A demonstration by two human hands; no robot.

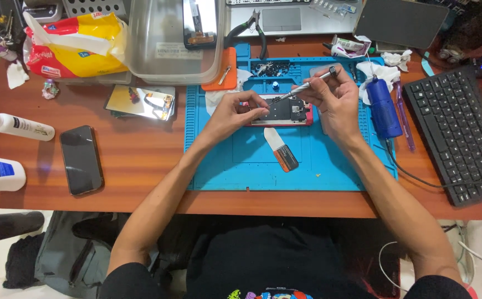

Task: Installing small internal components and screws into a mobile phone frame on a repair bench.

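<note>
Now the right hand pinches a screwdriver, its tip on the opened phone. Left hand pinches the phone's edge on the blue mat.

My left hand covers the left end of the opened phone, and I can't make out the screwdriver tip or its screw. The keyboard and laptop run off the frame.

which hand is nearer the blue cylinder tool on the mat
Right. The right hand is just left of the blue cylinder tool; the left hand sits farther left, holding the opened phone.
</note>
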